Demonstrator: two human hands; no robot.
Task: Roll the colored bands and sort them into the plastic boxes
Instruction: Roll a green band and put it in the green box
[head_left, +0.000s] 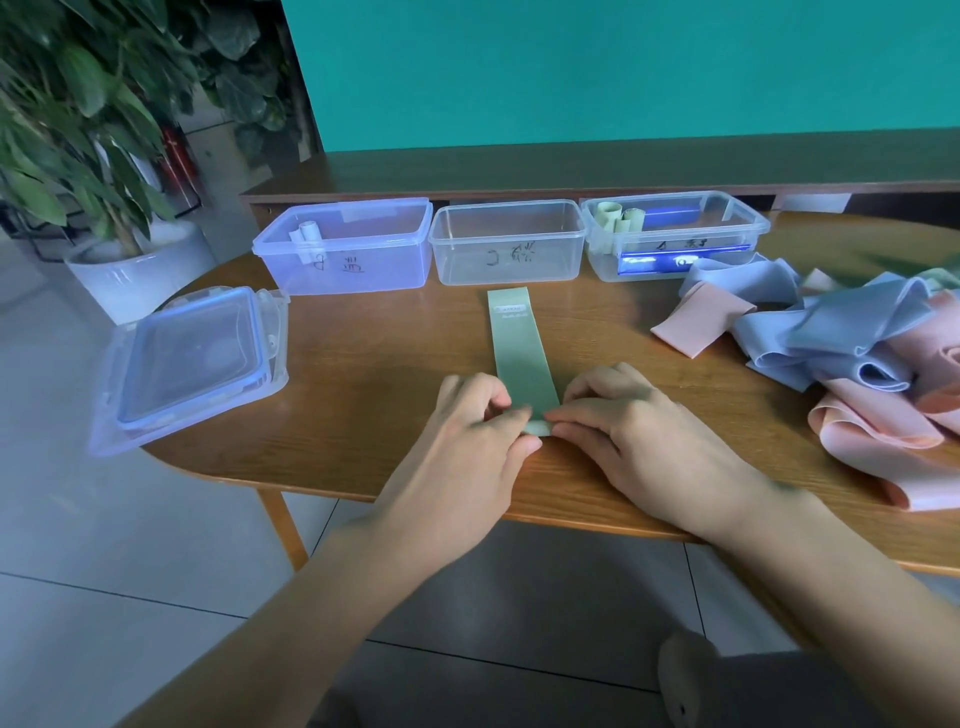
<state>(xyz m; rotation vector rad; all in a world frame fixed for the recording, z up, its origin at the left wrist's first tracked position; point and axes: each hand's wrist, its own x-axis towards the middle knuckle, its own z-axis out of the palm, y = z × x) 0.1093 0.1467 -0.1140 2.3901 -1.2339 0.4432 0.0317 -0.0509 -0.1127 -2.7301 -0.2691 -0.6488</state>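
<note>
Since the green band (522, 353) is lying flat and straight on the surface (374, 374), running away from me toward the middle box (506, 244), the whole trick right now is getting that first turn tight. I've got both hands on the near end: my left hand (470, 431) and my right hand (631, 421) each have their fingers curled in, pinching the little starter fold (537, 427) between thumb and fingertips. What I reckon matters is keeping both sides level, because if one hand rolls ahead of the other the thing cones out and won't sit neat in a box. So, small even pushes forward, thumbs tucking underneath, and keep the roll square to the strip's edges. The material looks stretchy and a bit grippy, so I'd guess it springs open if I let go too early. Green rolls (618, 218) are already sitting in the right box (675, 234), so that's probably where this one goes. The blue and pink pile (841, 338) off to my right can wait.
</note>
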